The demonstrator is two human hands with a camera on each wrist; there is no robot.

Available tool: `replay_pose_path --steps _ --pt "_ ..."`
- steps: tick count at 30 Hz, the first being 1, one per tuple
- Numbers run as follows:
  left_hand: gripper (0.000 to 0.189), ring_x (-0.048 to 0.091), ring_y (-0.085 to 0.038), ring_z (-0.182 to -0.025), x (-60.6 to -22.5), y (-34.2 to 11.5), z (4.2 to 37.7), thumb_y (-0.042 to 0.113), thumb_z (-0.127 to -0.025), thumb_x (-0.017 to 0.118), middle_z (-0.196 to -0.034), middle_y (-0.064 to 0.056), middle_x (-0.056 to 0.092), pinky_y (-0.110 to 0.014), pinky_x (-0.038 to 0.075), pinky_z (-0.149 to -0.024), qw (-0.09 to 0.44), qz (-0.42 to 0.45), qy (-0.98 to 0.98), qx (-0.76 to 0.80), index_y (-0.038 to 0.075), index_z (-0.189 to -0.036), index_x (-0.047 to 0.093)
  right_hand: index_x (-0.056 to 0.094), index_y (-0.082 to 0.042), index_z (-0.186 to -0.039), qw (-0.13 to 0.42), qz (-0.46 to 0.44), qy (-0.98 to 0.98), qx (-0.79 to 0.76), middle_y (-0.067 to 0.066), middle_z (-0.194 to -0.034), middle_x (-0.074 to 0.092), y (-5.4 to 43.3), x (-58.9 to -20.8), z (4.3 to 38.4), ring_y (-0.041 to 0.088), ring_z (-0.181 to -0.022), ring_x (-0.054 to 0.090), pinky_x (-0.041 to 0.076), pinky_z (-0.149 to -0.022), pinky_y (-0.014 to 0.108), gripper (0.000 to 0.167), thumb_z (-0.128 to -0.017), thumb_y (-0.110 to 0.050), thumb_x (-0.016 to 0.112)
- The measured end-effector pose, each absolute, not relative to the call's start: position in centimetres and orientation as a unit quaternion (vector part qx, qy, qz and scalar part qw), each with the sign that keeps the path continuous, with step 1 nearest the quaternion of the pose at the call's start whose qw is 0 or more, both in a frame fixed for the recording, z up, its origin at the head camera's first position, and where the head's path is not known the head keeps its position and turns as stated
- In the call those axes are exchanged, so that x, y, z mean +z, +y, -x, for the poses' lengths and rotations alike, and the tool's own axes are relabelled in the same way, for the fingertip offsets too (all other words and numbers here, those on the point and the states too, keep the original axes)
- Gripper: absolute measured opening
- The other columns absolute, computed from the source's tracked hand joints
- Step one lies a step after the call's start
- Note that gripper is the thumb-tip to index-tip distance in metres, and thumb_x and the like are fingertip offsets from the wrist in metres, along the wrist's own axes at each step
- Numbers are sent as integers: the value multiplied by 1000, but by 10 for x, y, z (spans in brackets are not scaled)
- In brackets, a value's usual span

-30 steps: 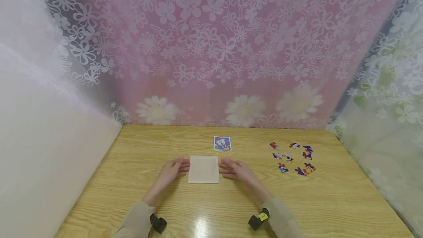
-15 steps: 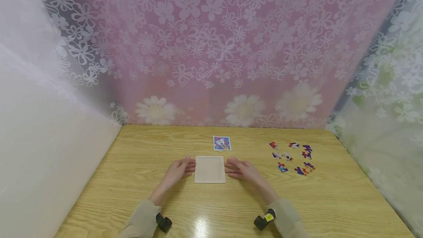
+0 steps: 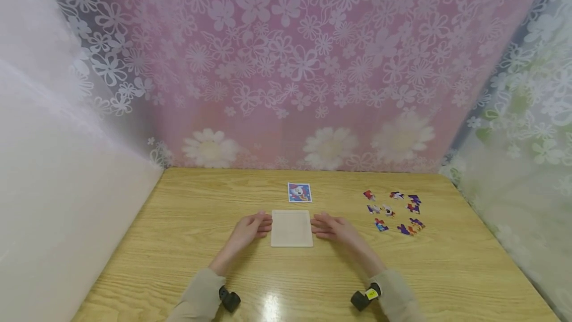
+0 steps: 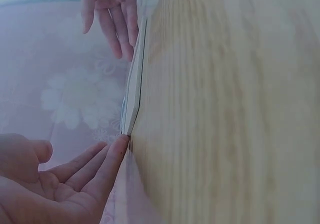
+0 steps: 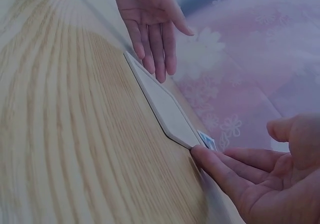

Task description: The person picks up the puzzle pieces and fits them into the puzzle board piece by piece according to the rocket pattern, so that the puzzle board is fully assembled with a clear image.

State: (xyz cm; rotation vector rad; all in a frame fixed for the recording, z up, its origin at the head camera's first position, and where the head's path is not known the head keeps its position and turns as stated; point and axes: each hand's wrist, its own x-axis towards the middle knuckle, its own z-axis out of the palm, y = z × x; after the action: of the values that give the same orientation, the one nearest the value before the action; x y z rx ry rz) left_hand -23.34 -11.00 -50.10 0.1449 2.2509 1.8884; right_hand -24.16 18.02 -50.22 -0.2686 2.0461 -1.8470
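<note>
A flat, pale square tray (image 3: 292,244) with a low raised rim lies on the wooden table, a hand on each side of it. My left hand (image 3: 248,228) has its straight fingertips right at the tray's left edge. On the opposite edge, the fingers of my right hand (image 3: 336,227) are likewise stretched out, tips at the rim. In the left wrist view the nearest fingertip (image 4: 120,143) meets the tray's corner. The right wrist view has a fingertip (image 5: 200,154) against the tray (image 5: 165,107) too. Neither hand curls round it.
Behind the tray lies a small picture card (image 3: 299,193) with a white cartoon dog on blue. Several loose jigsaw pieces (image 3: 388,210) are scattered at the right of the table (image 3: 187,252). Flowered curtains (image 3: 286,63) stand at the back and sides.
The tray has slid to the right across the table, both hands moving along with it at its two sides. The card and jigsaw pieces have stayed put.
</note>
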Motion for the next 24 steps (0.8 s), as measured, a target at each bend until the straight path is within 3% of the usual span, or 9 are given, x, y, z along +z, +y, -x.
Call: replay_pose_path --steps 7,24 --pt "52 66 -40 -116 -498 -99 233 28 -112 37 -127 -32 64 -43 58 -94 104 -51 756 644 -16 -130 58 37 22 -144 175 92 734 -650 36 -142 49 190 -500 239 43 -128 57 54 -101 37 61 -113 -31 32" --pt "57 64 -40 -119 -500 -82 237 33 -113 35 -128 -31 63 -41 57 -95 120 -72 750 646 -15 -132 57 37 19 -145 169 67 744 -642 34 -143 49 209 -499 239 40 -128 58 54 -100 36 63 -113 -34 31"
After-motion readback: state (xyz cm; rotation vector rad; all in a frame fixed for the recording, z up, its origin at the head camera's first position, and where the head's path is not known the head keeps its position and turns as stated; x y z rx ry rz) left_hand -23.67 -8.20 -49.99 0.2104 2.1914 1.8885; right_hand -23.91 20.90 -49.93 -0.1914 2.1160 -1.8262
